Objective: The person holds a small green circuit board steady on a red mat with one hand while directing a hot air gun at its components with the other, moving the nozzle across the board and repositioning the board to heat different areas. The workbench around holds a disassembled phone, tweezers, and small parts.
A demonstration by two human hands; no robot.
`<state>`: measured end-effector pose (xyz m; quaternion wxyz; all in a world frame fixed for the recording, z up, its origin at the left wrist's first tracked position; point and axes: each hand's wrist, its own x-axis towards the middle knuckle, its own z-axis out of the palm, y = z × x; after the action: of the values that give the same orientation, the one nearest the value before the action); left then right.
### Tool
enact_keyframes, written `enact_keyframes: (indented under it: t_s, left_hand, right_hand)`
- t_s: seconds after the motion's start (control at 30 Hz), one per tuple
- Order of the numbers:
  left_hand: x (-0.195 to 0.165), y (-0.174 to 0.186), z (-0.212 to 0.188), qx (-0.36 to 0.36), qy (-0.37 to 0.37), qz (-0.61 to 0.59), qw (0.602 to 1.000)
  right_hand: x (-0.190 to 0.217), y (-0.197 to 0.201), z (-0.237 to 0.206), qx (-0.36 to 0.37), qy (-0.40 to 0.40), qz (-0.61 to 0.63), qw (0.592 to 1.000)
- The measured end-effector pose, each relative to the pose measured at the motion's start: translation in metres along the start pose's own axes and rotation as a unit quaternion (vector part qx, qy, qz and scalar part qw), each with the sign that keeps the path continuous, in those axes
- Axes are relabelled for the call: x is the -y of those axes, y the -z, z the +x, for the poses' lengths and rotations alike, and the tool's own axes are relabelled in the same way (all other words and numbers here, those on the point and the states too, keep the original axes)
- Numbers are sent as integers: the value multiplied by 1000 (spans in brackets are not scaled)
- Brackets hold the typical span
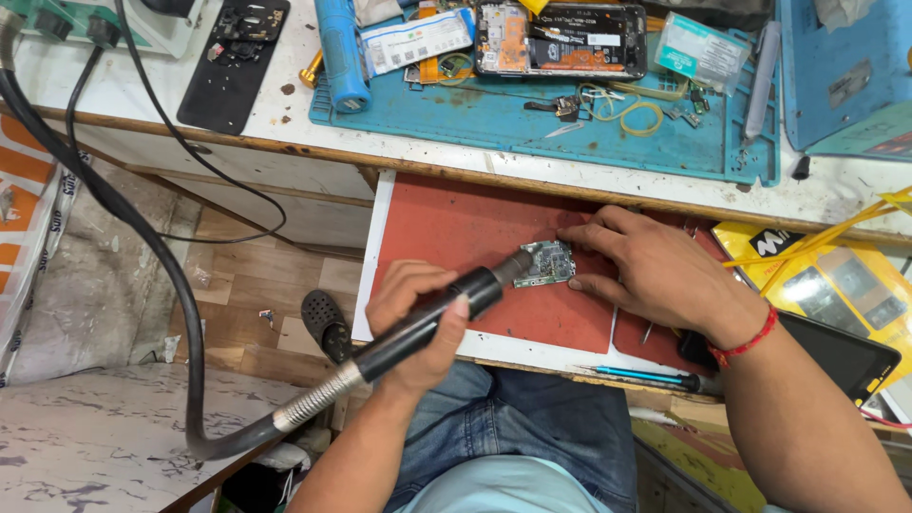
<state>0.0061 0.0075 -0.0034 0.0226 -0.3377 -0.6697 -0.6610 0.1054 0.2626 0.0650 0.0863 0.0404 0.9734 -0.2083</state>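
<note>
Holding inventory, head view. Left hand (418,318), lower centre: fingers wrapped tight around a black hot-air handpiece (432,318), nozzle aimed at a small green circuit board (546,263). Right hand (655,271), centre right: fingers spread flat, pinning the board's right edge; red thread bracelet (746,344) at the wrist. Board lies on a red mat (456,228) in a pulled-out drawer, mid-frame. Table (285,133) above carries a blue work mat (513,119) and an opened phone (560,40). Judgement: keep the nozzle just off the board, fingertips well clear of the heated spot.
</note>
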Motion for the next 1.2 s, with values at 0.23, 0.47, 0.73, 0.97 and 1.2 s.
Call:
enact_keyframes:
  t_s: [0.23,0.47,0.73,0.97,1.2]
  left_hand:
    - [5,27,32,182,-35,-39,982]
    - [9,22,33,136,-44,-12,990]
    - [9,24,27,127,-34,12,991]
    - [7,23,25,96,-16,6,995]
    - [9,23,23,78,-37,20,996]
  right_hand:
    - [-2,-2,-1,12,-12,-8,1000]
    - [-4,-4,0,-9,16,-14,1000]
    - [-2,-4,-3,-3,8,-14,1000]
    - [0,-4,-5,-3,-2,-20,1000]
    - [0,-4,-5,5,-16,-22,1000]
